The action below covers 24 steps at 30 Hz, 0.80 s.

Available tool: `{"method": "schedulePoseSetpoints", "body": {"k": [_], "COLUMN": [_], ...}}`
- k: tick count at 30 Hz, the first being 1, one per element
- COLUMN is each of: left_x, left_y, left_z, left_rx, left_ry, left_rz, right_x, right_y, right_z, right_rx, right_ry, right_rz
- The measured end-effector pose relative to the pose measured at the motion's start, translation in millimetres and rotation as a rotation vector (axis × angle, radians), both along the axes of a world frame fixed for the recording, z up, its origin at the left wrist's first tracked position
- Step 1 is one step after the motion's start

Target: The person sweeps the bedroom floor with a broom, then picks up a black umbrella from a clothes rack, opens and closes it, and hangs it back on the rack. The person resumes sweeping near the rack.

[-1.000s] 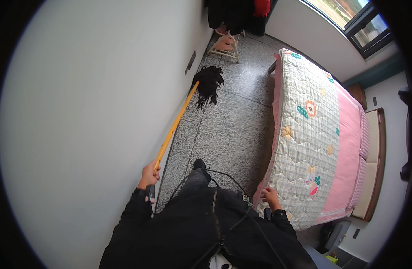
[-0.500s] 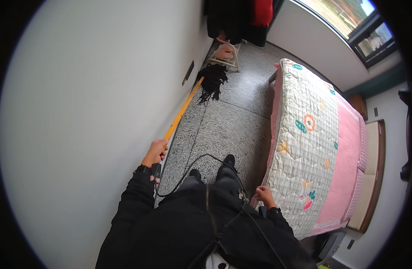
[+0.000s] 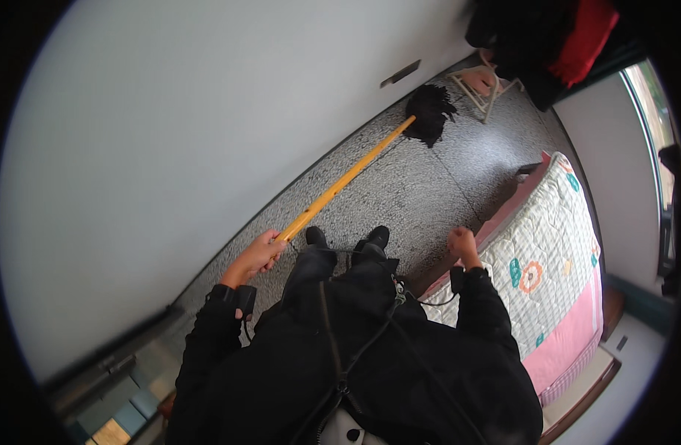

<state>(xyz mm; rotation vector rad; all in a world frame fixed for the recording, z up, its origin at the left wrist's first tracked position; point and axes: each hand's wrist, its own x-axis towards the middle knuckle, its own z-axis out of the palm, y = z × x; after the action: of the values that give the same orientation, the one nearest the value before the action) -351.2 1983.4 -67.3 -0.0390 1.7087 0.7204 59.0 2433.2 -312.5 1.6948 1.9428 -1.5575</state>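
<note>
My left hand [image 3: 263, 251] is wrapped round the end of a yellow wooden mop handle [image 3: 348, 178]. The handle slants away from me to the right. Its black, stringy mop head [image 3: 431, 117] lies on the grey speckled floor near the wall. Beside the bed, my right hand [image 3: 462, 243] is curled into a loose fist, and I see nothing in it. A dark strap with a small device sits at each wrist, and a thin cable hangs in front of my dark jacket.
On the right stands a bed with a patterned quilt [image 3: 570, 230] and pink bedding. A folding chair [image 3: 483, 85] is just beyond the mop head, below dark and red hanging clothes [image 3: 585, 41]. A pale wall [image 3: 155, 148] runs along the left. Shelves show at lower left.
My view has turned, so the room appears rotated. The mop head now lies closer to the chair. My right hand has risen beside the bed edge; the left still grips the handle.
</note>
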Motion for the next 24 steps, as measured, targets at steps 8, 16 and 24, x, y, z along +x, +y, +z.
{"method": "schedulePoseSetpoints", "body": {"k": [8,16,24], "left_x": [70,141,192], "left_y": [-117,-269,-317], "left_z": [76,144,185], "left_rx": [-0.056,0.026,-0.064], "left_ry": [0.069,0.456,0.504], "left_rz": [0.107,0.095,0.391], "right_x": [-176,-272,-283], "right_y": [-60,-321,-472], "right_z": [30,71,90], "right_rx": [-0.099,-0.102,-0.13], "right_ry": [0.199,0.544,0.448], "right_rz": [0.279,1.084,1.795]}}
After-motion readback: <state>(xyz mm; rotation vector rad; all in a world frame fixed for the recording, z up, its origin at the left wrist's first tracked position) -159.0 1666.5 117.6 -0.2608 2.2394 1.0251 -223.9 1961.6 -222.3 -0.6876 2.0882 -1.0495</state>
